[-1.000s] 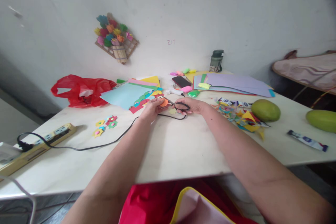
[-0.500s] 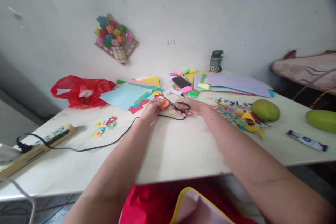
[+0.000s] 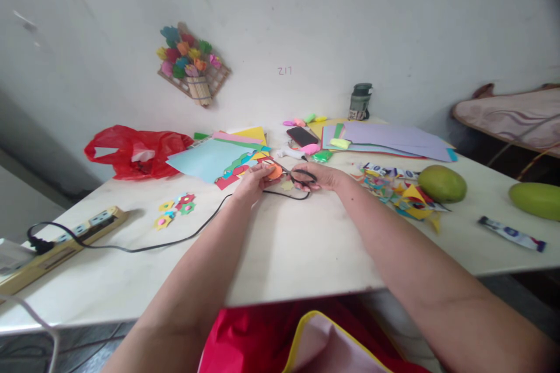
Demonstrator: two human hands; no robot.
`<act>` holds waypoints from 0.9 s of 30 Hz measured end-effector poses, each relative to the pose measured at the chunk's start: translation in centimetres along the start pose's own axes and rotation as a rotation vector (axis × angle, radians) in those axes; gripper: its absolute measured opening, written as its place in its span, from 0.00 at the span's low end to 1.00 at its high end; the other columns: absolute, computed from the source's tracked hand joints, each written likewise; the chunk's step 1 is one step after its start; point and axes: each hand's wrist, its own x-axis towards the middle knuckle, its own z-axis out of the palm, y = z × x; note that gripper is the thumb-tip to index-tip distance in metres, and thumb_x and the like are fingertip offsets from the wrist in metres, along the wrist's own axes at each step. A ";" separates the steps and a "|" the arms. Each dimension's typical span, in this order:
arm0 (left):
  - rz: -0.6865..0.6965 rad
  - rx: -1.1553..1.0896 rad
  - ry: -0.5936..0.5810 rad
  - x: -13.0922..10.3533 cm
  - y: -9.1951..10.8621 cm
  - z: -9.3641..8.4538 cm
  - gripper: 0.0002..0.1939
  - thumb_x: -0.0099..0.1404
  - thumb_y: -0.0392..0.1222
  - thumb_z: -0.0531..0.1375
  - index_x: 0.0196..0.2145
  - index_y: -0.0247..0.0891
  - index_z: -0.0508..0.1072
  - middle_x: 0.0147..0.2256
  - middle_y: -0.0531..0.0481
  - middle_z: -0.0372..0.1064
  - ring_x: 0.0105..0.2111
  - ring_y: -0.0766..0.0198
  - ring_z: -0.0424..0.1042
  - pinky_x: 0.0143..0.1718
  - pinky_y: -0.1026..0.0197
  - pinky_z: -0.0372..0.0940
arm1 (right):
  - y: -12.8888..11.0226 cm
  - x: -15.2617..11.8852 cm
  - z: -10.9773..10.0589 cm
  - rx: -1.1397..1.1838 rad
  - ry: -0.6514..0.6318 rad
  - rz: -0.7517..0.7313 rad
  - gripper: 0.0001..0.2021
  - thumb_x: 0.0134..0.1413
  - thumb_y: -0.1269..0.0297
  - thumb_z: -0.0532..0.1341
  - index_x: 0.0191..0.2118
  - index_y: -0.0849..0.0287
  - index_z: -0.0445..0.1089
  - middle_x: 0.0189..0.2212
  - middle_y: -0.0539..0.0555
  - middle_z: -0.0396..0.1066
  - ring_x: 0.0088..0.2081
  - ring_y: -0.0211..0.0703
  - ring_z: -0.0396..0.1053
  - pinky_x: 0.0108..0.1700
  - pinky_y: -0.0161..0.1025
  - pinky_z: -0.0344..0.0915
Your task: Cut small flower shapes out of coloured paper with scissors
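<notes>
Between the fingers of my left hand (image 3: 256, 182) is a small orange paper piece (image 3: 275, 172). Black-handled scissors (image 3: 303, 176) are gripped in my right hand (image 3: 318, 178), their blades pointing left at the orange piece. A pale yellow cut-out (image 3: 287, 185) lies on the table just below the scissors. Behind my left hand are coloured paper strips (image 3: 238, 168) beside a light blue sheet (image 3: 205, 158). Several paper flowers (image 3: 177, 210) rest on the table to the left.
Paper scraps (image 3: 409, 195) and a green fruit (image 3: 441, 183) lie at the right. A black cord (image 3: 175, 243) runs from the power strip (image 3: 65, 250) beneath my hands. A phone (image 3: 303, 136) and glue gun (image 3: 292, 154) lie behind.
The scissors' blades look closer together and have tilted slightly against the orange piece. Both hands stay in nearly the same place.
</notes>
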 end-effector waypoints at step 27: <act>-0.037 0.011 0.017 -0.1 0.1 0.2 0.09 0.48 0.38 0.67 0.27 0.33 0.72 0.29 0.46 0.75 0.32 0.57 0.76 0.35 0.58 0.70 | 0.2 0.2 -0.3 0.022 -0.003 0.017 0.04 0.51 0.67 0.57 0.30 0.62 0.63 0.18 0.49 0.66 0.12 0.28 0.53 0.10 0.27 0.42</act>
